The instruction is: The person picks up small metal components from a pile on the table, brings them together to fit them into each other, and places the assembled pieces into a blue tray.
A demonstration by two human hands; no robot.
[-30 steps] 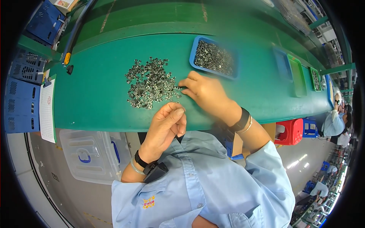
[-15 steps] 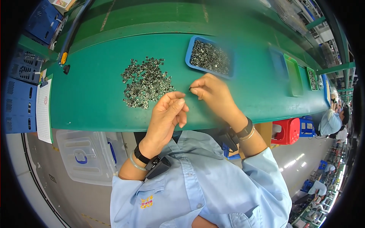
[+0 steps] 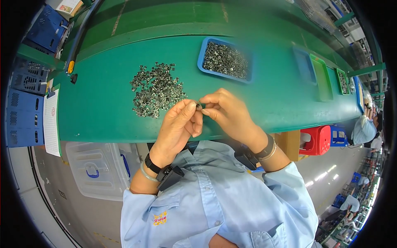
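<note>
Right hand (image 3: 231,115) now comes inward to left hand (image 3: 173,128), its fingers apparently clamped on a small part (image 3: 198,106), four o'clock from the pile (image 3: 158,90); left grip unclear. Seemingly two-handed handling, calling for steady pinching.

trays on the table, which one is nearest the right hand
The blue tray holding many small shiny parts; the other blue tray and the green trays stand farther right.

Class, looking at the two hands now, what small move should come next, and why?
Perhaps the left hand should take a firm grip on the small dark part before the right hand eases off: fingertips of both hands meet at it, and which one bears it is unclear.
</note>
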